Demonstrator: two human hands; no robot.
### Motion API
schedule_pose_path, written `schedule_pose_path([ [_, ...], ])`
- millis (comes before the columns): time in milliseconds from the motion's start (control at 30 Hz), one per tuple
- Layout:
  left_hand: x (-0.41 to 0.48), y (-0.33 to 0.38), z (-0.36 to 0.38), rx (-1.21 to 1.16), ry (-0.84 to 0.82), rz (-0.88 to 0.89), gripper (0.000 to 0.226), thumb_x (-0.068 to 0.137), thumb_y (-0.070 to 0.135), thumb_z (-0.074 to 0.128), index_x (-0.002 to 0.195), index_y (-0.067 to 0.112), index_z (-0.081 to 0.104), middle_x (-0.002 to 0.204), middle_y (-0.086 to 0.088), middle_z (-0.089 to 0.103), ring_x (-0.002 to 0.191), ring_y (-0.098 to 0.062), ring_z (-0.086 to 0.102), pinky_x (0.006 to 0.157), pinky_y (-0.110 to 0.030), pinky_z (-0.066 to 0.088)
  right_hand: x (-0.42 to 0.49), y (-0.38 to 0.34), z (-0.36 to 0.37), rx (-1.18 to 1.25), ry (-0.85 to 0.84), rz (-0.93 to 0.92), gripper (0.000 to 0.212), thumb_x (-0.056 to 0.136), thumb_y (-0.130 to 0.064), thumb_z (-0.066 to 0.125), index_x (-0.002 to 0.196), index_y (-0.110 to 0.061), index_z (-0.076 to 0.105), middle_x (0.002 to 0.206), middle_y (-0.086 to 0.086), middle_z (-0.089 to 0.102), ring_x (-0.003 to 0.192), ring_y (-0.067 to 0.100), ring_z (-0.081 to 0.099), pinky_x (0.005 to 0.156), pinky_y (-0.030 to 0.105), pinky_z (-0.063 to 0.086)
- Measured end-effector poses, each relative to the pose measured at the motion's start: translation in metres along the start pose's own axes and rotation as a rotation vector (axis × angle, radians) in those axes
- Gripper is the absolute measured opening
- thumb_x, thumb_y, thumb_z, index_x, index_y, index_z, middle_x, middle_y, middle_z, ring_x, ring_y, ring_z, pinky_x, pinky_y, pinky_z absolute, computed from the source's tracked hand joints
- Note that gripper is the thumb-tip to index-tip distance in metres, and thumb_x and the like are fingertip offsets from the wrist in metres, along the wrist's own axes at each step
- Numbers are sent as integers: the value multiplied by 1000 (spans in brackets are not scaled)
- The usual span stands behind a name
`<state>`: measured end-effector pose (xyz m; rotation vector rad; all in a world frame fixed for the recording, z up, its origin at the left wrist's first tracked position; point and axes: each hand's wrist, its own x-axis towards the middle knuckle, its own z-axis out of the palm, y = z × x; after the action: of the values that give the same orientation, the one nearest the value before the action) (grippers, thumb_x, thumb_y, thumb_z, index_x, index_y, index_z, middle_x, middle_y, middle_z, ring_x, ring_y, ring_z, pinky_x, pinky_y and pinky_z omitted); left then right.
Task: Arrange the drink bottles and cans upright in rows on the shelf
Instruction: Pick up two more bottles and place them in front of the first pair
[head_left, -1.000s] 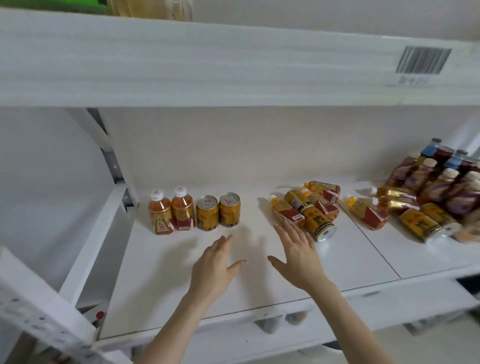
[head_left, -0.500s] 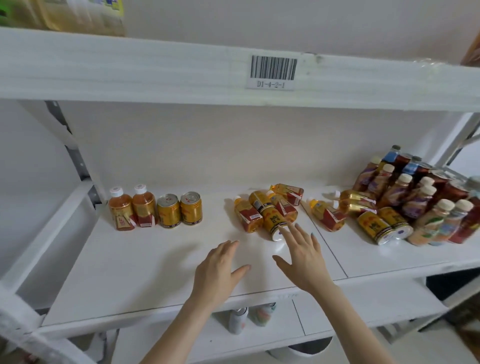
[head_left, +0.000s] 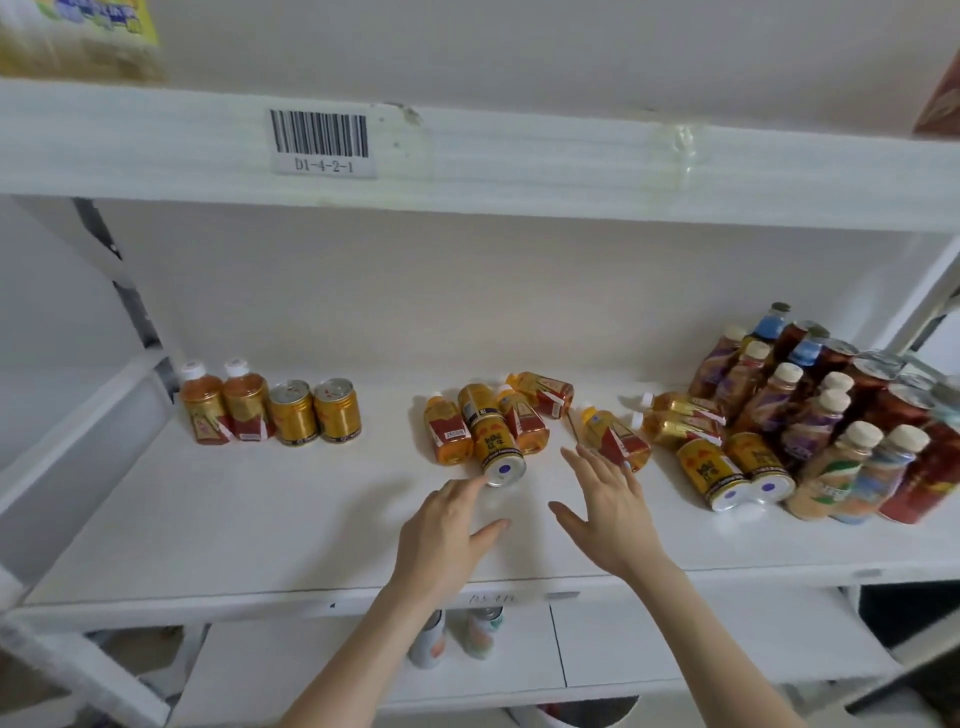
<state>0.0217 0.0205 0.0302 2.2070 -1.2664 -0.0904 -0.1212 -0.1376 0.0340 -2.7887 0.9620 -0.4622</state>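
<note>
On the white shelf (head_left: 260, 519), two orange tea bottles (head_left: 228, 410) and two gold cans (head_left: 317, 415) stand upright in a row at the back left. In the middle lies a heap of toppled tea bottles (head_left: 447, 431) with a gold can (head_left: 496, 441) on its side, base toward me. My left hand (head_left: 447, 535) is open, its fingertips right at that can's base. Further right, my right hand (head_left: 608, 509) is open, fingers spread, just in front of a lying tea bottle (head_left: 613, 436). Two more gold cans (head_left: 732, 467) lie on their sides at the right.
At the far right stands a crowd of upright bottles and dark red cans (head_left: 831, 405). Overhead, the upper shelf's front edge carries a barcode label (head_left: 322, 140). Two cans (head_left: 452, 634) stand on the lower shelf beneath my hands.
The view has swung right, so the upright row now sits further left. Both hands have moved right and forward, the left one up to the lying gold can.
</note>
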Motion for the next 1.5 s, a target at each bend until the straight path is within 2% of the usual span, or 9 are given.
schedule_pose_path([
  [267, 45, 38, 27, -90, -27, -8, 52, 84, 50, 61, 128, 25, 50, 127, 3, 59, 112, -19, 56, 84, -31, 48, 39, 57, -15, 70, 17, 31, 68, 87, -43, 58, 145, -20, 32, 148, 4, 40, 137, 26, 34, 113, 47, 25],
  [433, 105, 54, 48, -227, 10, -169, 56, 81, 48, 65, 128, 18, 53, 117, -1, 65, 105, -20, 61, 82, -27, 46, 89, 95, -12, 127, -36, 12, 64, 87, -45, 53, 142, -19, 35, 147, 7, 42, 133, 30, 40, 110, 49, 30],
  [667, 166, 58, 78, -264, 98, -325, 45, 85, 41, 64, 123, 17, 57, 117, -5, 66, 105, -23, 59, 77, -26, 40, 153, 128, 5, 178, -90, -90, 61, 91, -43, 51, 144, -20, 32, 148, 5, 41, 132, 28, 41, 110, 46, 31],
  [933, 208, 54, 103, -9, 73, -400, 53, 82, 49, 63, 120, 14, 51, 106, -8, 65, 94, -27, 62, 65, -30, 44, 217, 140, 40, 228, -216, -130, 70, 87, -43, 58, 146, -20, 28, 150, 6, 38, 136, 27, 36, 109, 42, 32],
  [1067, 225, 53, 109, 258, 29, -424, 54, 75, 55, 67, 107, 14, 53, 96, -4, 61, 93, -27, 63, 60, -31, 44, 243, 133, 55, 267, -319, -105, 74, 85, -44, 62, 146, -20, 28, 145, 9, 44, 129, 28, 44, 104, 40, 39],
  [1167, 236, 49, 114, 348, 14, -442, 54, 72, 57, 69, 104, 15, 56, 102, -2, 65, 95, -25, 63, 59, -30, 42, 258, 128, 66, 327, -393, -80, 77, 83, -45, 64, 146, -19, 28, 138, 11, 51, 123, 28, 50, 101, 36, 42],
  [1267, 243, 45, 119, 356, 2, -473, 57, 70, 57, 71, 107, 15, 59, 110, -2, 63, 100, -25, 61, 61, -30, 42, 268, 125, 76, 346, -414, -54, 80, 79, -47, 68, 143, -15, 34, 133, 10, 56, 119, 27, 53, 97, 33, 43],
  [1367, 247, 44, 123, 279, 18, -533, 64, 70, 55, 73, 114, 13, 53, 112, -4, 60, 104, -26, 60, 64, -30, 42, 275, 125, 80, 312, -386, -39, 69, 72, -49, 72, 126, -11, 52, 120, 9, 63, 105, 25, 59, 86, 33, 48],
  [1500, 248, 41, 125, 231, 49, -536, 57, 70, 51, 74, 108, 14, 54, 107, -4, 63, 99, -26, 62, 63, -29, 44, 279, 126, 82, 313, -363, 0, 62, 67, -49, 76, 112, -10, 61, 107, 6, 66, 95, 23, 62, 77, 33, 52],
])
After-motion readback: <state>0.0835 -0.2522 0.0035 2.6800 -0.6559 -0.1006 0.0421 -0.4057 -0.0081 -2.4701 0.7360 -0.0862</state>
